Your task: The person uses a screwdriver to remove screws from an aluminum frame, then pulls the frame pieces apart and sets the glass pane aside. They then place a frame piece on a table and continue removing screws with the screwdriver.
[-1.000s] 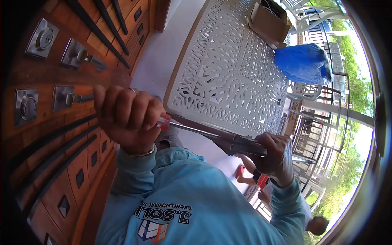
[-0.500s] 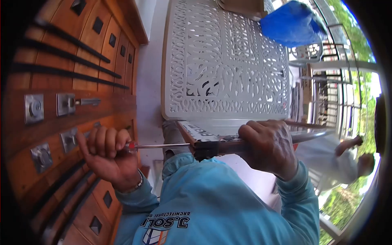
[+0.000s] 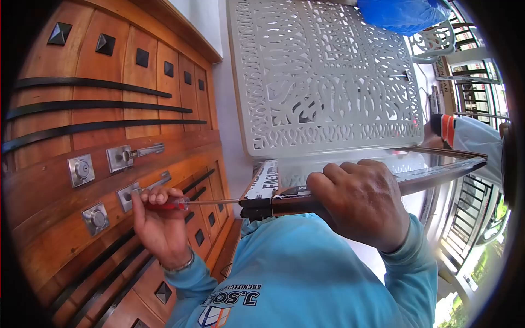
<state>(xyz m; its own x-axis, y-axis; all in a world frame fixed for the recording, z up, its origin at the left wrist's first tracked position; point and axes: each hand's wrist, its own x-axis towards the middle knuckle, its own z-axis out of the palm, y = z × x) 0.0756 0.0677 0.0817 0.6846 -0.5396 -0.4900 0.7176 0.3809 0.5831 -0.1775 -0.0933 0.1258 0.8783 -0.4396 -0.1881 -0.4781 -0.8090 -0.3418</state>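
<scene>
My left hand (image 3: 164, 229) is closed around the red, clear-ended handle of a screwdriver (image 3: 179, 204), held level. The long thin shaft reaches right to a black corner piece (image 3: 256, 209) at the end of a brown-framed glass panel (image 3: 290, 205). Whether the tip sits in a screw is too small to see. Around the near rail of that panel, my right hand (image 3: 361, 202) is wrapped, fingers over the top. Printed white protective tape (image 3: 262, 186) covers parts of the frame. The panel lies across in front of my body, beside the table edge.
Beyond the panel stands a white lattice-top table (image 3: 252, 126) with a blue plastic bag (image 3: 402, 15) at its far end. A wooden double door (image 3: 126, 71) with black bars and metal handles is on the left. At right is a person's grey, orange-striped clothing (image 3: 476, 136).
The view has shifted, showing more of the door. My left fingers have moved on the screwdriver, and more of its handle shows. My right hand keeps its hold. The person at right has moved.
</scene>
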